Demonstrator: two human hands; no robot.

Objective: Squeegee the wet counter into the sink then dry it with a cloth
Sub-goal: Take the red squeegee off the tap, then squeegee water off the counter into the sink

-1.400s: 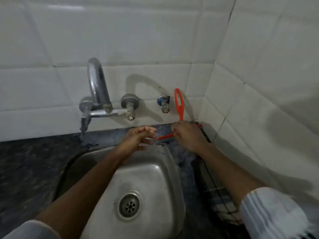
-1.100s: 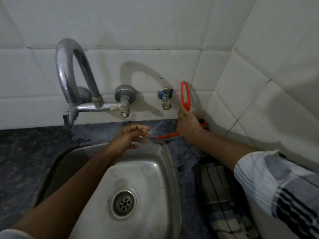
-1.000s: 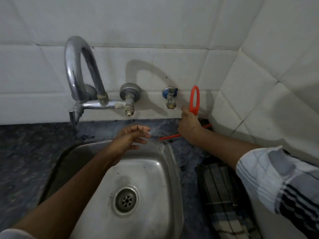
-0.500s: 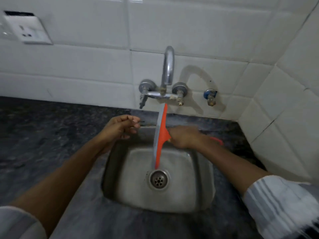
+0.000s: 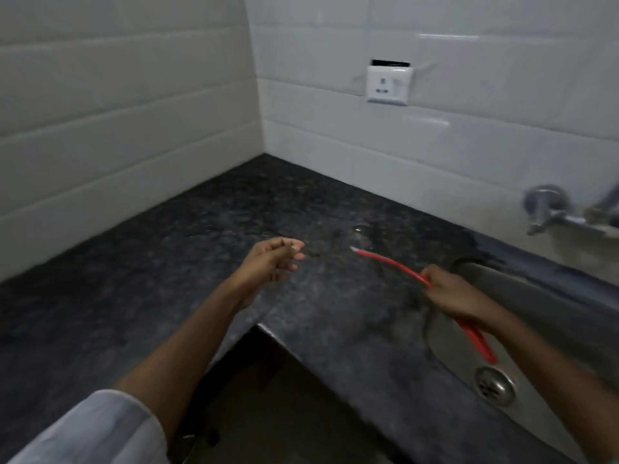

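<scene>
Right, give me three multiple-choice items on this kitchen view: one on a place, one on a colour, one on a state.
1. Where is the wall socket?
A. On the back wall tiles
B. On the counter
C. Inside the sink

2. What colour is the squeegee?
A. Blue
B. Red
C. Yellow

3. What is the left hand doing?
A. Gripping a cloth
B. Pressing the tap
C. Holding nothing

Answers: 1 A, it sits on the white tiles above the counter; 2 B, its edge shows red beside the right hand; 3 C, its loosely curled fingers are empty.
</scene>
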